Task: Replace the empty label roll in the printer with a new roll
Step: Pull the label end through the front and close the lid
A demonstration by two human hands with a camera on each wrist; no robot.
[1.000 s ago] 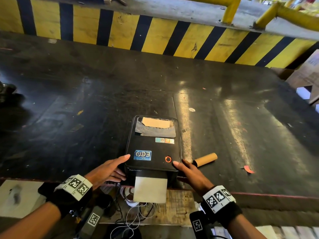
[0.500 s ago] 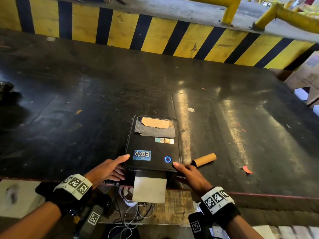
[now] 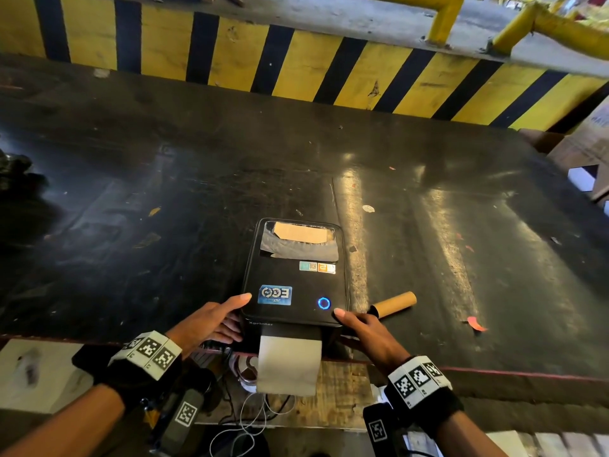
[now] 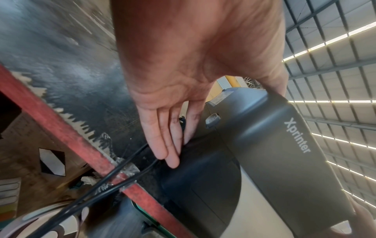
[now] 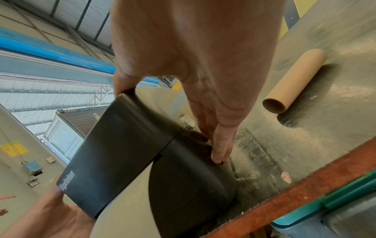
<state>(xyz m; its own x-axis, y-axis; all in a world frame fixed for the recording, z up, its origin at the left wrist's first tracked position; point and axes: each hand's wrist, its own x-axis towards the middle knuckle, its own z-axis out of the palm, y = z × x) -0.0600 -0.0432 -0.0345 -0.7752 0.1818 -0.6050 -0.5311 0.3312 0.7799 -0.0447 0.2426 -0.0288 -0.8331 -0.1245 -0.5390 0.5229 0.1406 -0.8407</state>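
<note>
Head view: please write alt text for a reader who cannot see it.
Two hands, the left hand and the right hand, hold the sides of a closed black label printer on a dark table. Paper hangs from its front, and a cardboard tube lies beside it.

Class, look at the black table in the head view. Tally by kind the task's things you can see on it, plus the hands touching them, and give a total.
Label printer: 1
Empty cardboard core: 1
Paper strip coming out of the printer's front: 1
Hands on the printer: 2, the left hand and the right hand
Total: 5
</note>
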